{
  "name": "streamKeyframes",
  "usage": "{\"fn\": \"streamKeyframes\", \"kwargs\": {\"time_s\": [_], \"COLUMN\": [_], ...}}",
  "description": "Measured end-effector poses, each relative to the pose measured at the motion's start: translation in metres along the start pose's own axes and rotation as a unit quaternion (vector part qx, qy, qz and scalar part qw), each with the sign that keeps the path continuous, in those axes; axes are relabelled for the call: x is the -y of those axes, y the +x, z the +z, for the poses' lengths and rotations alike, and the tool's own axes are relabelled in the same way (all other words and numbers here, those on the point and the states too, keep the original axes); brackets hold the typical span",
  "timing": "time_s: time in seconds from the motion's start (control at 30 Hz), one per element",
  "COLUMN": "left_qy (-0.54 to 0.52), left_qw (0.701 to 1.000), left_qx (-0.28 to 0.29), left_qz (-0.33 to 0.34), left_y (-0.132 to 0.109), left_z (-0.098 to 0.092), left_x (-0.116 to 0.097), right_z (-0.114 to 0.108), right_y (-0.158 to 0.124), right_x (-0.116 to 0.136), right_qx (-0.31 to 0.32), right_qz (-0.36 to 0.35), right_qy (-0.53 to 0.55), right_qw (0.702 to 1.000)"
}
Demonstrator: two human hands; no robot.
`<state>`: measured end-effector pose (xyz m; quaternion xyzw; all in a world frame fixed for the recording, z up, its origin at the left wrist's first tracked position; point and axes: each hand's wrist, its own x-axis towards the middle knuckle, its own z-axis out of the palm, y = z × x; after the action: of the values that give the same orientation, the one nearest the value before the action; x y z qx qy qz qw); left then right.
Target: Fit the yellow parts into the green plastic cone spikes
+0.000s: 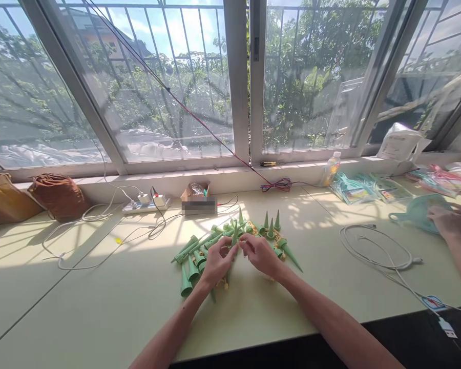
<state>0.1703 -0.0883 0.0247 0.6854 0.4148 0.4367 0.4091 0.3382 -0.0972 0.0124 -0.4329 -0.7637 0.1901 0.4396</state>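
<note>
My left hand [216,260] pinches a green plastic spike [235,233], held point up over a pile of similar pieces. Close against it, my right hand [259,252] has its thumb and fingers pressed together near the spike's lower end; whatever they grip is too small to make out. Around both hands lie several hollow green cones [185,283], some on their sides and some standing point up, like the upright spikes [271,226] at the right. Small yellow parts [280,241] are scattered among them. My hands hide the middle of the pile.
At the right, another person's hands [445,220] hold a pale teal plastic item [417,212]. A coiled white cable [369,251] lies nearer me. Along the window stand a bottle [331,168], a small cardboard box [195,192], a power strip [144,204] and a brown bag [59,196].
</note>
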Motion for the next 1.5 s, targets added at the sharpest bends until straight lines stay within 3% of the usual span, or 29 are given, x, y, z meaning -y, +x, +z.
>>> {"fn": "streamKeyframes", "kwargs": {"time_s": [1.5], "left_qy": [0.014], "left_qw": [1.0], "left_qx": [0.028], "left_qz": [0.005], "left_y": [0.0], "left_z": [-0.002], "left_x": [0.005], "right_z": [0.004], "right_y": [0.0], "right_x": [0.002], "right_qx": [0.01], "right_qz": [0.005], "right_qy": [-0.041], "right_qw": [0.999]}}
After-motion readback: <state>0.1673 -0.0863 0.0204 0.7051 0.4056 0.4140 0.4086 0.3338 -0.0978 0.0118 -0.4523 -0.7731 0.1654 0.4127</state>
